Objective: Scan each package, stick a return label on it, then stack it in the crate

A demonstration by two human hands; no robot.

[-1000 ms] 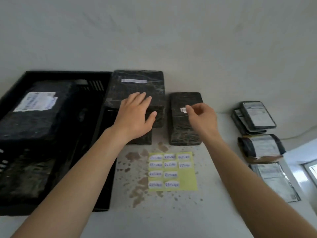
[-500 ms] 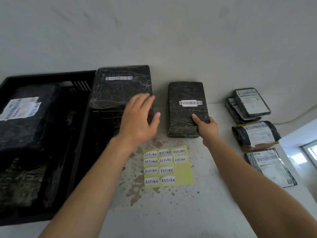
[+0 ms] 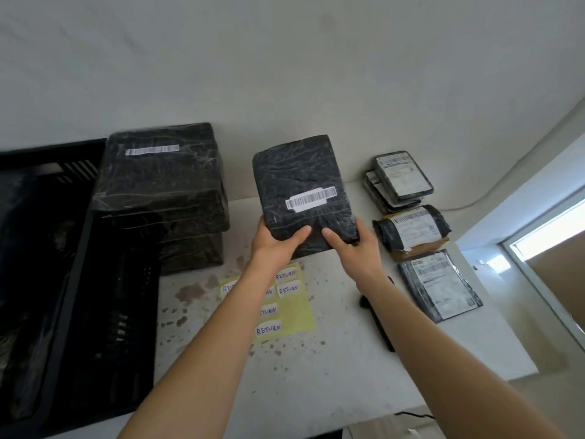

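White worktop [image 3: 332,359] below; left hand [image 3: 274,240] and right hand [image 3: 353,248] both grip the black package [image 3: 300,185], barcode [image 3: 311,199] turned up, probably for scanning

- The white table [image 3: 332,369] was speckled with brown stains.
- A black crate [image 3: 76,312] stood at its left edge.
- Just beside the crate sat a stack of black-wrapped packages [image 3: 164,198].
- A yellow sheet of RETURN labels [image 3: 294,299] lay near the middle.
- Labelled mailer parcels [image 3: 411,229] lay in a row along the right side.
- A dark object [image 3: 380,321], mostly hidden by an arm, lay beside them.
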